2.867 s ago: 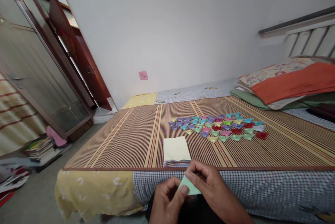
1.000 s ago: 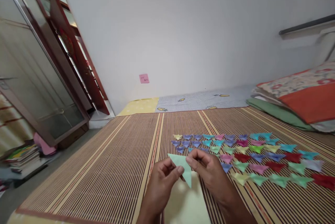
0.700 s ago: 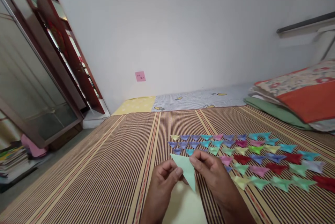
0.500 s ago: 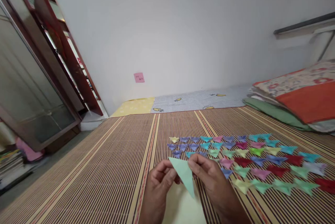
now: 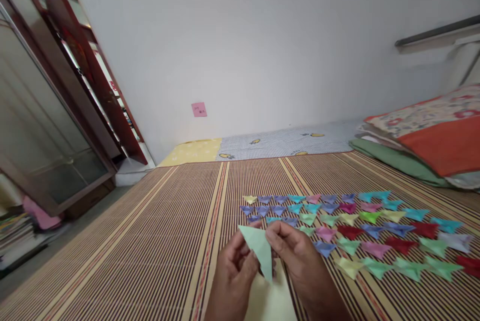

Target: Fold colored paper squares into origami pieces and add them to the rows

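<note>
A pale green sheet of paper [image 5: 259, 247], folded to a triangle, is held up between my two hands. My left hand [image 5: 235, 267] grips its left and lower side, the thumb against the paper and the fingers mostly behind it. With thumb and fingertips my right hand [image 5: 290, 251] pinches the upper right corner. Below the hands lies a pale yellow-green surface [image 5: 270, 298], perhaps paper, partly hidden by them. Rows of small folded paper shapes [image 5: 401, 246] in many colours spread out beyond and to the right of my right hand.
A striped mat [image 5: 150, 241] covers the bed. Folded bedding [image 5: 435, 136] is stacked at the right. Behind the mat runs a patterned cloth [image 5: 277, 142] along the wall, which bears a pink note [image 5: 199, 109]. A glass-fronted cabinet [image 5: 48, 111] stands at the left.
The folded paper has turned slightly and shifted a little left. My left hand's fingers have moved up behind it, with the thumb now nearer its lower edge. My right hand still pinches the corner.
</note>
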The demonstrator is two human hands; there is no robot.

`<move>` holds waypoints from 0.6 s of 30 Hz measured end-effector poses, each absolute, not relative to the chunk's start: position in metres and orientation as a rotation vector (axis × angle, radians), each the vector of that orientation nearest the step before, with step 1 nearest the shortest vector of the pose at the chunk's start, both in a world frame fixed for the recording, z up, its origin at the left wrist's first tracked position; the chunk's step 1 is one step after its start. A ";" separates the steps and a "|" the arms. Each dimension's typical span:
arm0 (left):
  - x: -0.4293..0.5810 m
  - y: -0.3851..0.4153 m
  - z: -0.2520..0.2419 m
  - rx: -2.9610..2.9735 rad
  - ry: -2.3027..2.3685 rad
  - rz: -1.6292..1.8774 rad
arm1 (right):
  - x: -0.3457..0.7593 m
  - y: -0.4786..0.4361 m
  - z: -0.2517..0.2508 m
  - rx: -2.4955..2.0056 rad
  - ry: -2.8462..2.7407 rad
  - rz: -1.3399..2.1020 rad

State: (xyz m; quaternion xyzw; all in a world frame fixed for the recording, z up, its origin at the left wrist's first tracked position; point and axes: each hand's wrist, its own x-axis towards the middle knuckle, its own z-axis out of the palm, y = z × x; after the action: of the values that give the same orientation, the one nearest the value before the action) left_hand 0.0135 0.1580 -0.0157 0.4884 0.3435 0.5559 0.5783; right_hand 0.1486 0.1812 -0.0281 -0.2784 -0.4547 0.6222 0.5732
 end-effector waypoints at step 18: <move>0.017 0.156 -0.015 1.155 1.041 1.514 | 0.138 0.166 -0.020 -1.015 -1.451 0.627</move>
State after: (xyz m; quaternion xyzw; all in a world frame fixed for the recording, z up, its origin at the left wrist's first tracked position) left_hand 0.0170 0.1565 -0.0152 0.4708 0.4240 0.6171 0.4667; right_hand 0.1378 0.1655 -0.0203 -0.4361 -0.6235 0.2695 0.5903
